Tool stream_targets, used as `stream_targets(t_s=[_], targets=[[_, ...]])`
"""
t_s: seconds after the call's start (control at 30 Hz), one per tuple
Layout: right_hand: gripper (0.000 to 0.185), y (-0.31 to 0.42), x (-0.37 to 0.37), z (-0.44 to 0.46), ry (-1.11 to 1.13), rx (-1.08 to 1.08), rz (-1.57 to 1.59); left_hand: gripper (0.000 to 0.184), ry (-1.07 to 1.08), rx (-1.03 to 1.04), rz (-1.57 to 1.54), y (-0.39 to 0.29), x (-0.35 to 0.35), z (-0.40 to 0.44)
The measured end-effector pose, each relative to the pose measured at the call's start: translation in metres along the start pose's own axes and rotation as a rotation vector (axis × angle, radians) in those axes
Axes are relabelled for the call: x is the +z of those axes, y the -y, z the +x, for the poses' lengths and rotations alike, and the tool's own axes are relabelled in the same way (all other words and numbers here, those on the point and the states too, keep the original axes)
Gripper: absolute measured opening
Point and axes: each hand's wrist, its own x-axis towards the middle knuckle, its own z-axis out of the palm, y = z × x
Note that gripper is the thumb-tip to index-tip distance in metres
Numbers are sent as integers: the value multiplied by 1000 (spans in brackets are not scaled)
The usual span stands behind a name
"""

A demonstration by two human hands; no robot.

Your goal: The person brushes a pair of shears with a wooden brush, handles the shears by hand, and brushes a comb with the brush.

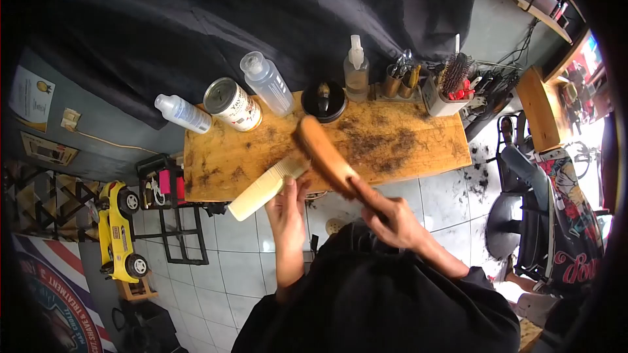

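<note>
My left hand (288,214) is closed around a pale yellow comb (256,195), broad and flat, tilted over the front edge of the wooden table. In my right hand (391,221) is a long brush with a curved wooden back (322,150). Its bristles face down and to the left and are mostly hidden. The far part of the brush is over the wooden tabletop (438,140), close to the comb's upper end. Dark hair clippings (392,147) lie scattered over the wood.
Along the table's back stand a white bottle (183,113), a can (233,104), a clear bottle (268,84), a black bowl (335,112), a spray bottle (356,68) and a holder with hairbrushes (447,99). A yellow toy car (119,232) is at left. A person (538,173) sits at right.
</note>
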Motion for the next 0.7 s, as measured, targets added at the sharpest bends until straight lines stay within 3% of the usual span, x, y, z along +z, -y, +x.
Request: stream_targets(t_s=[0.13,0.2,0.23,0.3,0.37,0.43,0.47,0.57,0.6,0.7], targets=[[70,-5,4,-10,127,-47,-24,25,36,6,164,10,-5,4],[70,2,2,-2,28,173,14,27,171,-91,391,16,5,-15],[70,3,1,4,12,174,16,30,249,-119,496,20,11,-20],[70,3,-4,17,-148,98,39,31,337,-65,322,25,30,-22],[70,8,-10,17,-153,64,48,28,213,-144,256,31,21,-15],[71,13,-11,11,-88,120,153,21,124,-77,92,19,22,-3],[72,7,-6,3,-67,97,135,16,-28,-98,92,18,15,2],[76,13,-3,-8,83,-13,79,20,-19,69,31,13,-1,15],[78,15,2,-9,114,42,88,20,-20,65,36,13,0,12],[78,8,11,0,23,104,76,21,62,43,467,18,1,-7]])
